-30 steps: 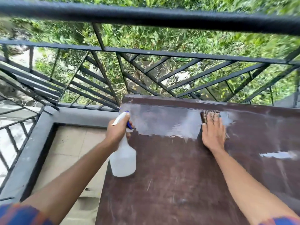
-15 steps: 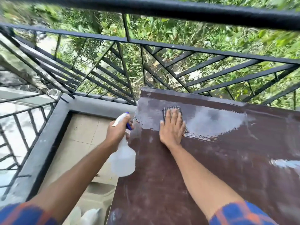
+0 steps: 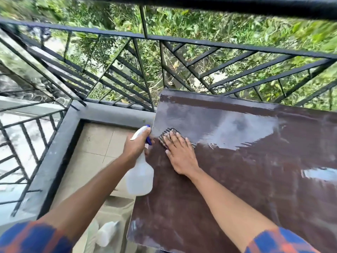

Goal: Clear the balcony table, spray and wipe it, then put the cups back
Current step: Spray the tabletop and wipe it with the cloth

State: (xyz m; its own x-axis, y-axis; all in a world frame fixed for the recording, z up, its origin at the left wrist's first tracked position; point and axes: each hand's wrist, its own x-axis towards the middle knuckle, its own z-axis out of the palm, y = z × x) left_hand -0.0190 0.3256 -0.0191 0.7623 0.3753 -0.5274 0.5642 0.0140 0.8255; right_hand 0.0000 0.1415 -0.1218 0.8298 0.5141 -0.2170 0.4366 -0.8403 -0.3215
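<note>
The dark brown balcony table (image 3: 246, 170) fills the right half of the head view; its far part glistens wet. My right hand (image 3: 179, 153) lies flat on a dark ribbed cloth (image 3: 166, 135) near the table's far left edge, fingers spread over it. My left hand (image 3: 135, 146) grips the neck of a translucent white spray bottle (image 3: 140, 177) with a white nozzle and blue trigger, held just off the table's left edge. No cups are in view.
A black metal railing (image 3: 145, 37) runs along the far and left sides, with greenery behind it. A grey ledge (image 3: 60, 143) borders the beige tiled floor (image 3: 94, 148). Pale plastic containers (image 3: 106, 232) stand on the floor below the table's left edge.
My right hand has dragged the cloth leftward across the far part of the table, from its middle to the left edge, leaving a wet streak. The left hand keeps holding the bottle.
</note>
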